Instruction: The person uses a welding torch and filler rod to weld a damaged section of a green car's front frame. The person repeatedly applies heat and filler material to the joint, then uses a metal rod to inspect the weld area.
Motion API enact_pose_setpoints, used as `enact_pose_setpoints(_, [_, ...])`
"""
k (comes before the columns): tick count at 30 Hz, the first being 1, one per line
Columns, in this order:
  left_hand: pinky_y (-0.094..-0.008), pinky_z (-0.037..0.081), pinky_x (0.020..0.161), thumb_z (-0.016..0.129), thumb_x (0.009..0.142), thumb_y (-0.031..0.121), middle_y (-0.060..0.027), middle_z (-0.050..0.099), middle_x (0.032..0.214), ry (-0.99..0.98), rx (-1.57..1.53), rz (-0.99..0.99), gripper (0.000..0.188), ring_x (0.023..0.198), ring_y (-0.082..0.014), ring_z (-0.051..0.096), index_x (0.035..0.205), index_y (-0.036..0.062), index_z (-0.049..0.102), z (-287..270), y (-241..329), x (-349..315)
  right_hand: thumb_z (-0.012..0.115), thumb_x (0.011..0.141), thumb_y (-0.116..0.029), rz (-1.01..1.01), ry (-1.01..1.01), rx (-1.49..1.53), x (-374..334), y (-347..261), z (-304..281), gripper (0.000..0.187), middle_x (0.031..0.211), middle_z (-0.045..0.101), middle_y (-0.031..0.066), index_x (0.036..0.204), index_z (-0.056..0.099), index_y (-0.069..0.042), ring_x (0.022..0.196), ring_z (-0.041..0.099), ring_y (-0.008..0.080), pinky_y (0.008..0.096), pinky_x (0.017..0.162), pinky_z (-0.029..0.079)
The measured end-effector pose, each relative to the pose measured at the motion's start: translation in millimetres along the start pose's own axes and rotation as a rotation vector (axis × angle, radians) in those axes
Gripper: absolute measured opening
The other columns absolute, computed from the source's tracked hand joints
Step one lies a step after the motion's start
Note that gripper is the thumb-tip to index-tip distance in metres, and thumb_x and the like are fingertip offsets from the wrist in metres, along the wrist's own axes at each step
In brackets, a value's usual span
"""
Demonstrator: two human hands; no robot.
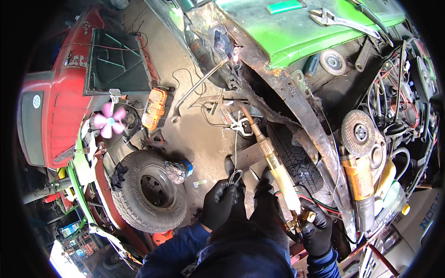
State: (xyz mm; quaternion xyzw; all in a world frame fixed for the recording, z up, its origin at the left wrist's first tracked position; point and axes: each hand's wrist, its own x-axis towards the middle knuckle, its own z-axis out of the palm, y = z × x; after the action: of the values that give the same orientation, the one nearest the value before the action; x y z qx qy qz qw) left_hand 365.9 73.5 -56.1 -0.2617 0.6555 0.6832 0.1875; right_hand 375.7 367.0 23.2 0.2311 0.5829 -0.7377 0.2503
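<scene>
My left hand [218, 204], in a black glove, is closed on a thin looped wire [235, 175], whose straight end runs up toward the torch's front part. Gloved in black too, my right hand [317, 232] grips the gas torch [283, 180] at its brass valve end. The torch's pale handle and copper tip point up and away, beside the rusted body panel [296, 104]. Farther up, a small spot on the rusted metal glows bright. Red and green hoses [320, 207] run near my right wrist.
An angle grinder [359, 185] rests on the right. An adjustable wrench [343, 23] lies on the green panel [320, 39]. A metal bar [200, 89] leans against the rusted body. Left stand a loose wheel [150, 192], an orange case [155, 109], a pink fan [109, 120] and a red vehicle [53, 118].
</scene>
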Motion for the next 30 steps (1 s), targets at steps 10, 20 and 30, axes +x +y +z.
enact_pose_setpoints(10, [-0.0236, 0.049, 0.064, 0.052, 0.111, 0.01, -0.0042, 0.067, 0.09, 0.074, 0.0, 0.109, 0.02, 0.069, -0.0048, 0.057, 0.125, 0.0005, 0.063, -28.6, 18.6, -68.3, 0.083, 0.096, -0.037, -0.079, -0.071, -0.066, -51.5, -6.2, -2.2, 0.067, 0.109, 0.075, 0.003, 0.147, 0.059, 0.001, 0.08, 0.062, 0.0044, 0.0231, 0.069, 0.052])
enact_pose_setpoints(20, [-0.0222, 0.041, 0.051, 0.067, 0.107, 0.019, -0.0014, 0.064, 0.08, 0.313, -0.038, 0.259, 0.024, 0.057, -0.003, 0.051, 0.126, 0.0038, 0.066, -55.9, 63.3, -98.9, 0.082, 0.097, -0.04, -0.309, -0.145, -0.119, -90.1, -33.4, -3.6, 0.066, 0.097, 0.071, 0.0002, 0.144, 0.061, 0.0, 0.07, 0.057, 0.003, 0.0206, 0.061, 0.045])
enact_pose_setpoints(30, [-0.0235, 0.035, 0.044, 0.07, 0.106, 0.023, 0.001, 0.063, 0.073, 0.368, -0.061, 0.294, 0.02, 0.048, -0.0045, 0.047, 0.118, 0.0082, 0.074, -71.7, 87.9, -70.1, 0.084, 0.092, -0.047, -0.283, -0.055, -0.143, -109.5, -47.8, 14.3, 0.075, 0.108, 0.074, 0.0033, 0.143, 0.061, 0.004, 0.09, 0.063, 0.0075, 0.0257, 0.08, 0.05])
